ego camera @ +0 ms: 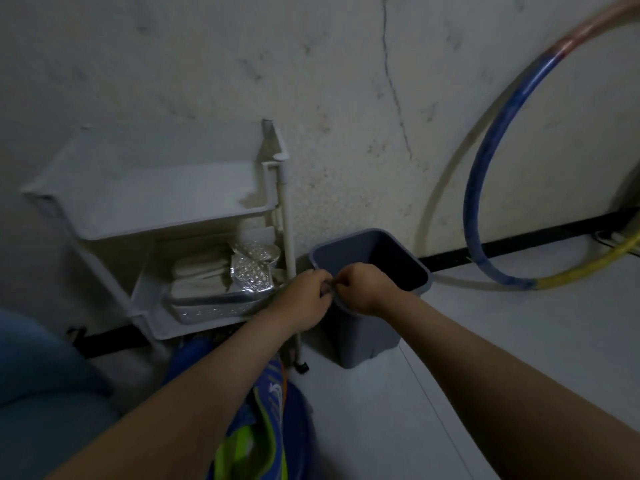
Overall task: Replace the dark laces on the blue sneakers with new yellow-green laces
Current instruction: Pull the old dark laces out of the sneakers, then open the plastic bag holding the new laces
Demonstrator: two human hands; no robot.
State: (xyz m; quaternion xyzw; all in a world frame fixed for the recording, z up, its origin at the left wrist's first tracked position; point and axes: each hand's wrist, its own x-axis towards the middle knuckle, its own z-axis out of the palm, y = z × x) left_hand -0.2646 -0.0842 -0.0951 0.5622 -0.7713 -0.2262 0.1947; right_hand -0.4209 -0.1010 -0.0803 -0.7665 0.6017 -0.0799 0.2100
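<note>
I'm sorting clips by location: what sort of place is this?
Likely a home storage corner: a white shelf cart against a cracked wall, a grey bin on the floor, and a hoop leaning on the wall.

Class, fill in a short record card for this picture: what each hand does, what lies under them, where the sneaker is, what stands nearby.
Left hand: fingers curled, pinching a small dark thing, too small to identify
Right hand: pinches the same thing from the other side
Under the hands: grey bin, open top
Sneaker: blue with yellow-green lace, at bottom edge, beside the left forearm
Nearby: white shelf unit left of the bin; hoop against the wall
</note>
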